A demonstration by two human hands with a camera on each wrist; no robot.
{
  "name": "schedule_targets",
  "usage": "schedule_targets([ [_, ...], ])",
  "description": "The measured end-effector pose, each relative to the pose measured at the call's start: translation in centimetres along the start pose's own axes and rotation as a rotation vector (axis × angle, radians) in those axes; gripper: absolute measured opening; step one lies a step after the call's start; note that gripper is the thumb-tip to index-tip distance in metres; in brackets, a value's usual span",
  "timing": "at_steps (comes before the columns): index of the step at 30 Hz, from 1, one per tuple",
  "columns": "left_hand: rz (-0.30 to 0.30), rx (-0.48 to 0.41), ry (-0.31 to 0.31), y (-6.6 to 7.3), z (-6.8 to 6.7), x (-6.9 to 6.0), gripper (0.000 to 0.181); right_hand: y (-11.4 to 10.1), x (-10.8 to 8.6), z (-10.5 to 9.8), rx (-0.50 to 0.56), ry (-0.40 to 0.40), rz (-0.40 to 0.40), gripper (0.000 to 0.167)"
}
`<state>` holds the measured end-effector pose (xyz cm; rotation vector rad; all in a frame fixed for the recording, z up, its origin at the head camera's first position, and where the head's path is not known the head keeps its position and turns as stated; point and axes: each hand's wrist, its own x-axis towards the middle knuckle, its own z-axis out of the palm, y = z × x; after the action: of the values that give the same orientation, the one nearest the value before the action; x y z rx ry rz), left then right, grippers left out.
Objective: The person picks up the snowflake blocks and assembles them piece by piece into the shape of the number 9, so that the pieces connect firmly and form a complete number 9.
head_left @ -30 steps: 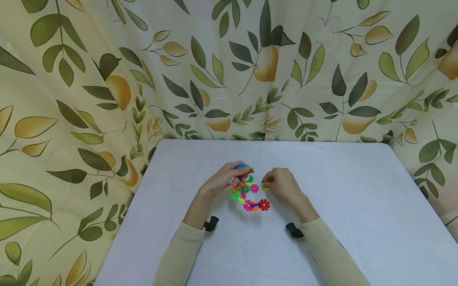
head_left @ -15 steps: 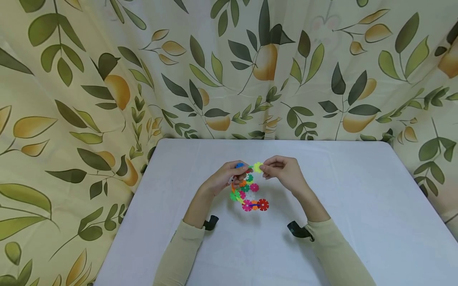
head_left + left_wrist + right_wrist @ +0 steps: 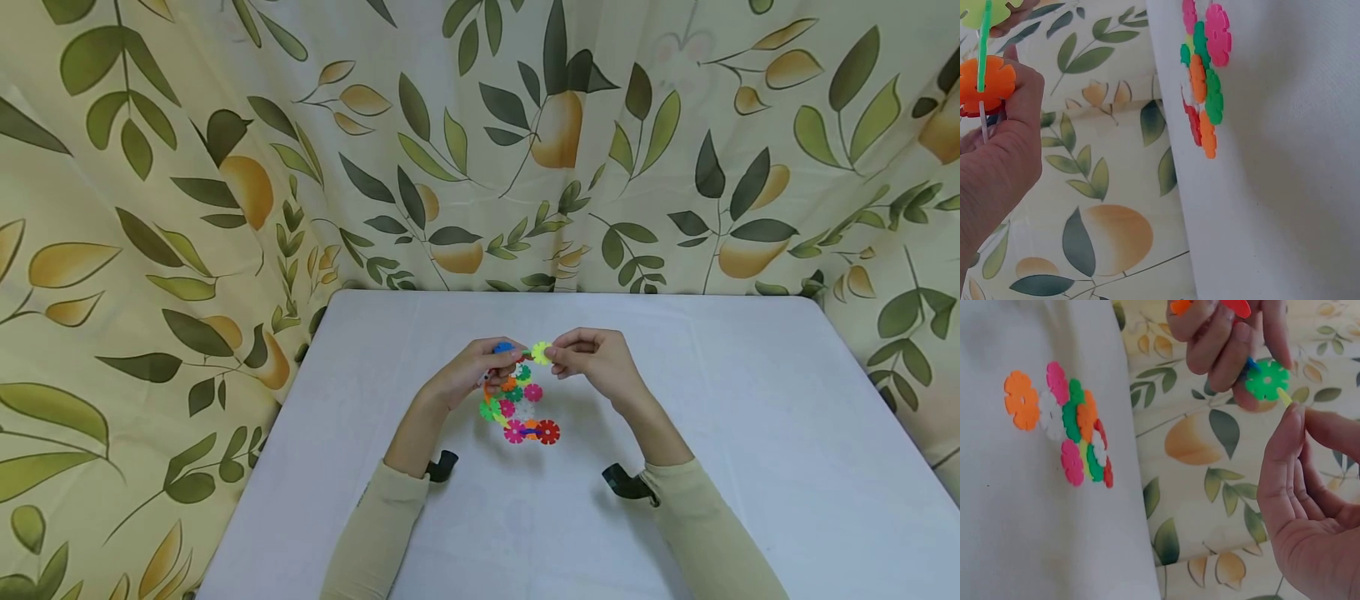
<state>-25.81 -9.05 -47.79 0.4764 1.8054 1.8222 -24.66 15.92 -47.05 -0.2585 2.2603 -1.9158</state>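
My left hand (image 3: 471, 372) holds a chain of linked notched plastic discs. A blue disc (image 3: 503, 347) shows at its fingertips, and a green disc (image 3: 1267, 380) juts out beyond them. Below that hand, the chain curves through a light green disc (image 3: 489, 410) and a pink one (image 3: 514, 432) to a red disc (image 3: 550, 432) at its end. Between thumb and fingers, my right hand (image 3: 600, 360) pinches a yellow disc (image 3: 541, 352). It meets the green disc's edge at a crossing angle; how deep the slots engage cannot be told.
A small pile of loose discs, with a pink disc (image 3: 533, 392) and a white disc (image 3: 1052, 415) among them, lies on the white table (image 3: 720, 417) under the hands. Behind the table hangs a leaf-and-fruit patterned curtain (image 3: 465, 150).
From beside the pile, the right hand has risen with the yellow disc and brought it against the green disc. The hanging chain end has shifted slightly left.
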Motion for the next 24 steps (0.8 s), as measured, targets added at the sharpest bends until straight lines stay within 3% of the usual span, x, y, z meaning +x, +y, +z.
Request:
schedule_targets([
  [7, -0.018, 0.012, -0.014, -0.2, 0.0, 0.1, 0.032, -0.1, -0.1, 0.0, -0.035, 0.002, 0.009, 0.03],
  [13, -0.015, 0.05, -0.042, -0.3, 0.1, 0.1, 0.034, -0.3, -0.3, 0.3, 0.013, 0.004, -0.004, 0.028],
  [24, 0.001, 0.013, -0.022, -0.3, 0.4, 0.3, 0.029, -0.4, -0.4, 1.0, 0.058, 0.081, -0.023, 0.026],
])
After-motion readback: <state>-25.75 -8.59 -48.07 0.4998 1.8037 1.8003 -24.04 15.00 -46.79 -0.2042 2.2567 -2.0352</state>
